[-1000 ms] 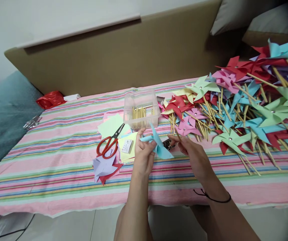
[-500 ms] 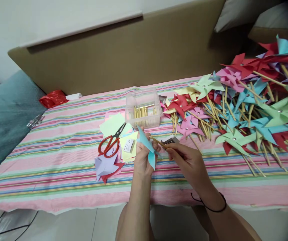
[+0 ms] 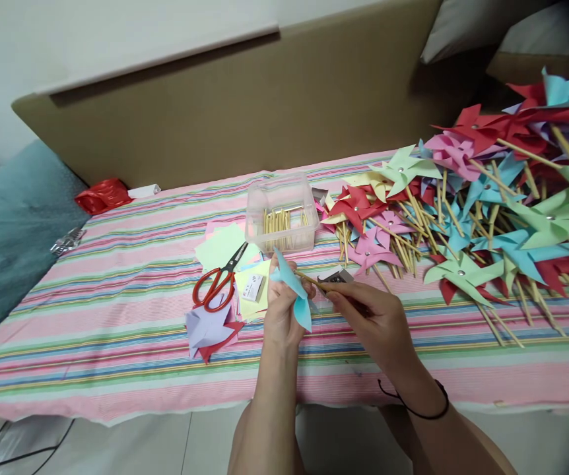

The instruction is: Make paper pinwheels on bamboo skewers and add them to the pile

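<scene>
My left hand is closed on a light blue paper pinwheel, seen edge-on in front of the clear plastic box. A thin wooden stick meets the back of the pinwheel from the right. Its other end is pinched between the thumb and fingers of my right hand. Just behind the right fingertips lies a small open box with dark contents. The clear box holds several short sticks. The pin at the pinwheel's centre is too small to make out.
Red-handled scissors and a small white box lie on coloured paper sheets. Cut lilac paper is nearer me. Many finished pinwheels pile up at the right. A red bag sits at the far left.
The blue pinwheel has turned slightly in my left hand, its lower blade shifting a little right. My right hand still pinches the stick, almost unmoved.
</scene>
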Tool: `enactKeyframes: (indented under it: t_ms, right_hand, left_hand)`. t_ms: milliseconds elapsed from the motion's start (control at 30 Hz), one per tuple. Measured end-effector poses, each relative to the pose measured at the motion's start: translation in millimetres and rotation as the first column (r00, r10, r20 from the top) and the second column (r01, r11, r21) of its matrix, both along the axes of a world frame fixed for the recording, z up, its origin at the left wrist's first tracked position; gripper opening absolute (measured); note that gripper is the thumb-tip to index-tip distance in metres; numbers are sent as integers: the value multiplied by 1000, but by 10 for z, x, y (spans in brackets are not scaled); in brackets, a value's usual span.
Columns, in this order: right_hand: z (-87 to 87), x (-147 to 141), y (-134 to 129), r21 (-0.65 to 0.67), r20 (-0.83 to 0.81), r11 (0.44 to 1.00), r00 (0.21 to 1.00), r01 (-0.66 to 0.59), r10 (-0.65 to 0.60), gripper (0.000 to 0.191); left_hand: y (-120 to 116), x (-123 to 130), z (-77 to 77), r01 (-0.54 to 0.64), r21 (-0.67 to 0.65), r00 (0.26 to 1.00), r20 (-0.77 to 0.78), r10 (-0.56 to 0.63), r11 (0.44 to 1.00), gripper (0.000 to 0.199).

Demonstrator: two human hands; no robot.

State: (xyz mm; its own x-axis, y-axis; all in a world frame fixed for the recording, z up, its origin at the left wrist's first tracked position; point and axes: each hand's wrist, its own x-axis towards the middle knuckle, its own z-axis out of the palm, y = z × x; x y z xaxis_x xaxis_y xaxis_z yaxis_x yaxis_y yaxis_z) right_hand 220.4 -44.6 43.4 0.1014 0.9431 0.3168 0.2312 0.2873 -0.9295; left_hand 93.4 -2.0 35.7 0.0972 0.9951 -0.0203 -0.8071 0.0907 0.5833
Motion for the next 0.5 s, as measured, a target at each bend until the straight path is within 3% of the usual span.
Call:
enactKeyframes:
  t_ms: [500]
  right_hand:
    - [-3,1,-3,28,8,1000,1000,3,-3,21]
  left_hand:
    - [0,27,42,-17,-3,1000,3,17,1000,60]
